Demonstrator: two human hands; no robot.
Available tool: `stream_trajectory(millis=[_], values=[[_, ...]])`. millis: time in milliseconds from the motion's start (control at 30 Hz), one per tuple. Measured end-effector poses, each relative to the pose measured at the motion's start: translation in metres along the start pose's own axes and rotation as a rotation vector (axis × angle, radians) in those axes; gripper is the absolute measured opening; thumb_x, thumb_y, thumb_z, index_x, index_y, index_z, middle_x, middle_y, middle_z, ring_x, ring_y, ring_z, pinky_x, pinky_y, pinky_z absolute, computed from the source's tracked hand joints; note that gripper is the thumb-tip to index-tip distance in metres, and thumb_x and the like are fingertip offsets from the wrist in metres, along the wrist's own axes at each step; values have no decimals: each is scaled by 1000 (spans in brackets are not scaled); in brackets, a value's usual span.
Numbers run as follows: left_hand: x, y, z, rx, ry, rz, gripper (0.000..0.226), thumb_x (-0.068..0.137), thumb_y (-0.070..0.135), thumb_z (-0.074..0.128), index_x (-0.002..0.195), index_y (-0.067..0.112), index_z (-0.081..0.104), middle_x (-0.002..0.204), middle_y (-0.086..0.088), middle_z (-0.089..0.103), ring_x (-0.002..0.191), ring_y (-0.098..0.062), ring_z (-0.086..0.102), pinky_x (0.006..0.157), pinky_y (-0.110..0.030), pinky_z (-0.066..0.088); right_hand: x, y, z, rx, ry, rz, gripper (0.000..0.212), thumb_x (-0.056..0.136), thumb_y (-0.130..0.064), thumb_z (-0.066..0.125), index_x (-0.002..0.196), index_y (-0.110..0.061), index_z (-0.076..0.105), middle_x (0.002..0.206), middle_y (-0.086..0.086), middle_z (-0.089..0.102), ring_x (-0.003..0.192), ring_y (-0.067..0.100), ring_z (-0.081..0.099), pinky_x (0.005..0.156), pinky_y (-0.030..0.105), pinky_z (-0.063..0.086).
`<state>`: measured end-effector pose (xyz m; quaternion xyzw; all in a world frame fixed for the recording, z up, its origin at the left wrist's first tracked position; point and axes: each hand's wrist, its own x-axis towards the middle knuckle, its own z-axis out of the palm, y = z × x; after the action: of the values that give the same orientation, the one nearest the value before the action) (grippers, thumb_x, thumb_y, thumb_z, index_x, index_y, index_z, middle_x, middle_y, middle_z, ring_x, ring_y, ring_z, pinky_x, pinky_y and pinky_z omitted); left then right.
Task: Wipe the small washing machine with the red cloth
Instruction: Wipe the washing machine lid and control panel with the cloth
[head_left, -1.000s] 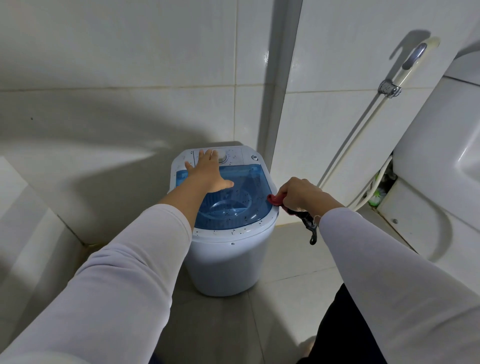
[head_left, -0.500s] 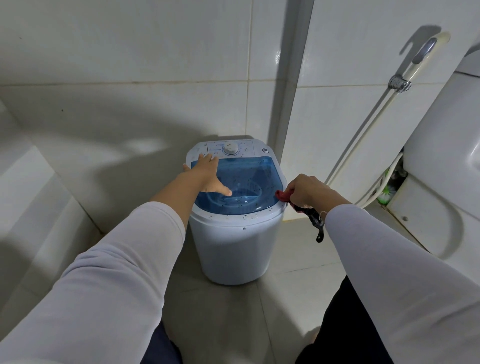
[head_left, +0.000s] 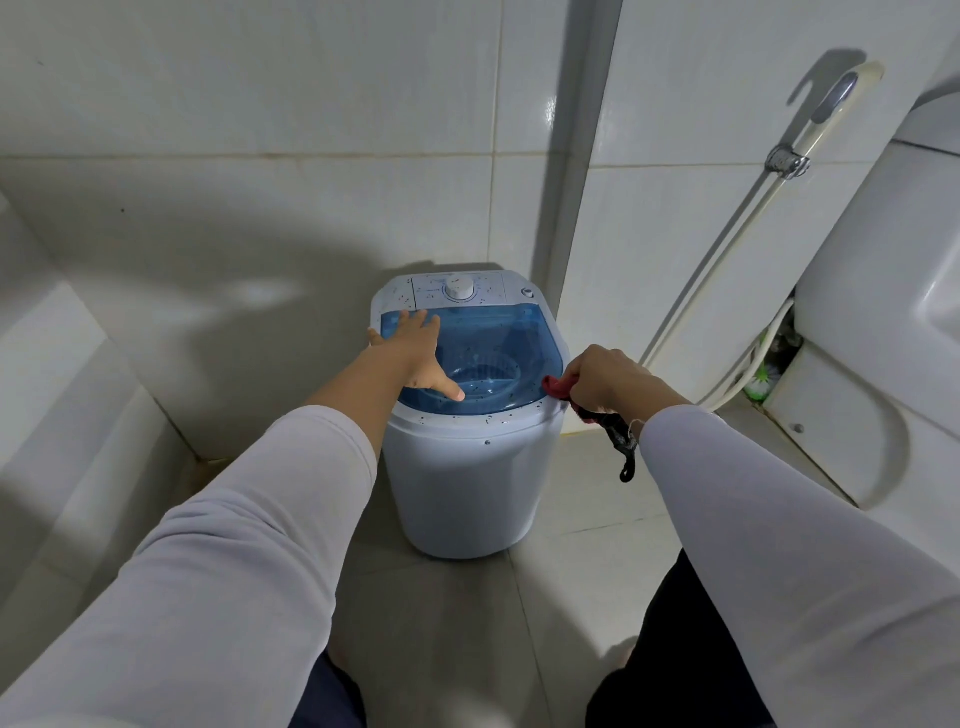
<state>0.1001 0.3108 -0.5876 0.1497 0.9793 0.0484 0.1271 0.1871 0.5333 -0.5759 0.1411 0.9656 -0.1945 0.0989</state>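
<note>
From where I watch, the far left is tiled wall (head_left: 249, 156) and a pale ledge (head_left: 62, 374) running down toward the floor (head_left: 467, 623). My left sleeve (head_left: 234, 545) reaches forward from there, and the left hand (head_left: 415, 353) lies flat on the blue lid (head_left: 498, 338) of the small washing machine (head_left: 467, 483); its fingers (head_left: 410, 322) are straight and spread, holding nothing, with the thumb stretched out across the lid toward the middle. The machine stands upright on the floor in the corner, its white dial (head_left: 459, 287) on the panel at the back edge. Dark specks dot the lid and the white rim.

At the lid's right front corner I see the red cloth (head_left: 555, 387), bunched and touching the machine's rim. The right hand (head_left: 608, 382) grips it, fingers curled tight round it, knuckles up. A dark strip (head_left: 621, 441) hangs from under that hand, beside the machine's right side; I cannot tell whether it is part of the cloth. The right sleeve (head_left: 779, 545) comes back toward me.

Further right, a spray hose (head_left: 727, 270) with its handle clipped to the wall slants down, and a white toilet (head_left: 883, 312) fills the right edge.
</note>
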Motion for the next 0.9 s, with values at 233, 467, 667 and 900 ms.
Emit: stream_trajectory(millis=[233,467,667,900], values=[[-2,2,0,-1,-4,-8,123,70,58,75,154,16,-5,162,-5,-10,148,-27,-14,114,-62,-2,-13,-10,3,-32,-5,-11,48,85,-50,59,109,-9,63,83,8,61,75,26,58,69,32,49],[-5,2,0,-8,10,-6,123,70,57,75,153,15,-5,162,-5,-9,148,-27,-14,114,-63,-2,-30,-26,9,-74,-35,-37,34,90,-38,56,107,-9,61,86,10,64,76,26,62,74,35,54],[-10,0,3,-15,26,-19,121,72,59,72,153,14,-5,162,-6,-11,148,-27,-15,113,-62,-1,-44,-42,13,-116,-53,-67,21,91,-24,55,98,-7,64,69,5,59,68,23,59,65,33,49],[-10,-4,8,-32,55,-13,120,71,63,70,154,14,-2,162,-7,-10,148,-26,-13,113,-63,0,-47,-57,25,-107,-62,-92,25,89,-23,57,108,-8,64,83,9,62,80,24,61,80,36,55]])
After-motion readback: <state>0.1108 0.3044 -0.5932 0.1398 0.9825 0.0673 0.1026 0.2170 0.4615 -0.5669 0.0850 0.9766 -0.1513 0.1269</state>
